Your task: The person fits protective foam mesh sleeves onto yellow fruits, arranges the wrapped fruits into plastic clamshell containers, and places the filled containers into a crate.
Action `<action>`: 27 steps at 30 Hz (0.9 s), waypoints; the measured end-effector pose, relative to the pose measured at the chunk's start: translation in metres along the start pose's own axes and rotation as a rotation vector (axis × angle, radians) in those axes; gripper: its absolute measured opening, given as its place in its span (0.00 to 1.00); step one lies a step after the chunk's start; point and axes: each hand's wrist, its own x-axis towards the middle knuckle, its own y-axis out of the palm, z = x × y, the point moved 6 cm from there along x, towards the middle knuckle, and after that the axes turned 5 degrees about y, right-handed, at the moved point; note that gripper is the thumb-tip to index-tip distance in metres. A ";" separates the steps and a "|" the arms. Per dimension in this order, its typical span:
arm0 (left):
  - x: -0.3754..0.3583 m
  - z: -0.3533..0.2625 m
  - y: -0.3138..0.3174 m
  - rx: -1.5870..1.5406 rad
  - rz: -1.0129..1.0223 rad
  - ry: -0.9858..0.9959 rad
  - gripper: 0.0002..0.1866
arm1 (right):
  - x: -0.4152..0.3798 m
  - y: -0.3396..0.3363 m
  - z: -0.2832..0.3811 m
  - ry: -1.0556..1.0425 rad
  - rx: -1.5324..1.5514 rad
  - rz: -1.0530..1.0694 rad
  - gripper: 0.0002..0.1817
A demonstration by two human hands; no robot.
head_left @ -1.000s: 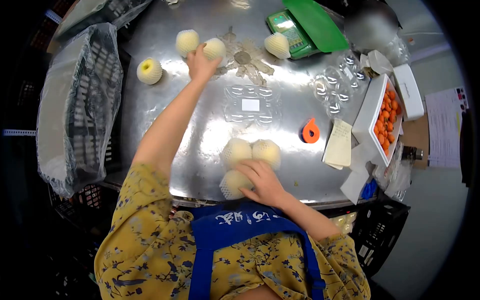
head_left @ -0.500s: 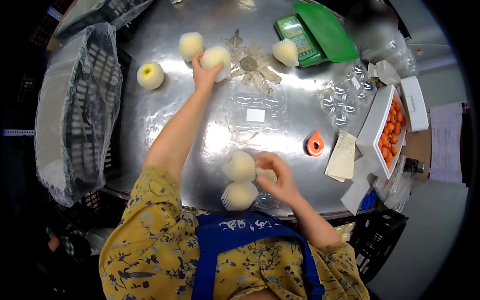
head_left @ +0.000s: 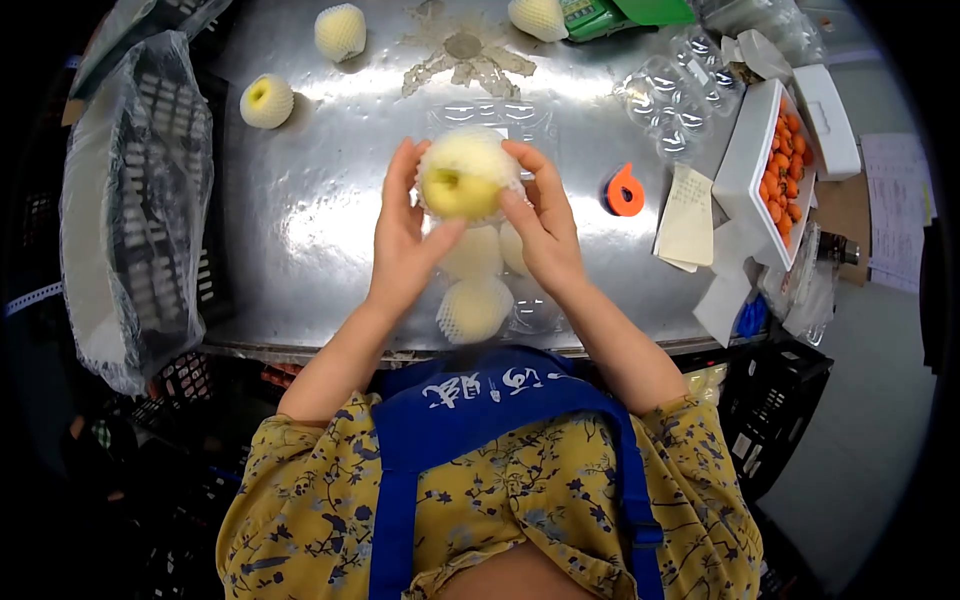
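A foam-netted yellow fruit [head_left: 462, 190] is clasped between the left hand [head_left: 408, 235] and right hand [head_left: 548, 232] at the wearer's twelve o'clock, above the table [head_left: 310, 210], with netted fruits [head_left: 475, 310] seen at its six o'clock.

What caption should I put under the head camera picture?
Both hands hold a netted yellow fruit over a shiny table.

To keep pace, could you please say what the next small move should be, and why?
Perhaps lower the round yellow foam-netted fruit into the clear plastic tray's vacant near-right pocket: both hands hold that fruit, and three white-netted fruits sit beside the pocket.
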 end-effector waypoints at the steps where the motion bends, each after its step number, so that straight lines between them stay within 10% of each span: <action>1: -0.003 0.004 0.005 -0.099 -0.049 -0.132 0.46 | -0.004 -0.003 0.004 -0.099 -0.108 -0.023 0.29; 12: -0.039 -0.001 0.027 -0.265 -0.030 -0.269 0.46 | -0.056 0.007 0.038 -0.506 -0.487 -0.150 0.29; 27: -0.115 0.021 -0.001 -0.469 -0.145 -0.413 0.45 | -0.095 0.017 0.003 -0.230 -0.536 -0.030 0.13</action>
